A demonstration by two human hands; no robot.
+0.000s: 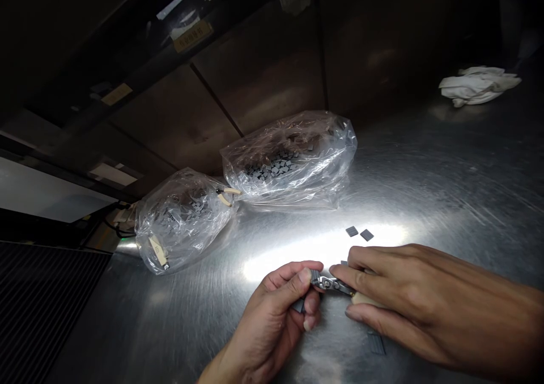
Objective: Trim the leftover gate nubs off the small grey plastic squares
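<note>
My left hand point(276, 310) pinches a small grey ribbed square piece point(315, 277) between thumb and index finger. Another grey piece shows under its curled fingers. In my right hand point(408, 299) is a pair of nippers point(335, 284) with a cream handle, its metal jaws meeting the edge of the pinched piece. The right fingers hide most of the handle. Just beyond the right hand lie two grey square pieces, one point(352, 231) beside the other point(367, 235). One more grey piece point(376, 343) rests on the metal table below that hand.
A clear plastic bag point(289, 163) with many grey pieces stands at the back. Left of it is a second bag point(182, 225). Cream-handled pliers point(229, 194) lie between them, and a cream-handled tool point(158, 252) is at the left. A white cloth point(479, 85) sits at the far right.
</note>
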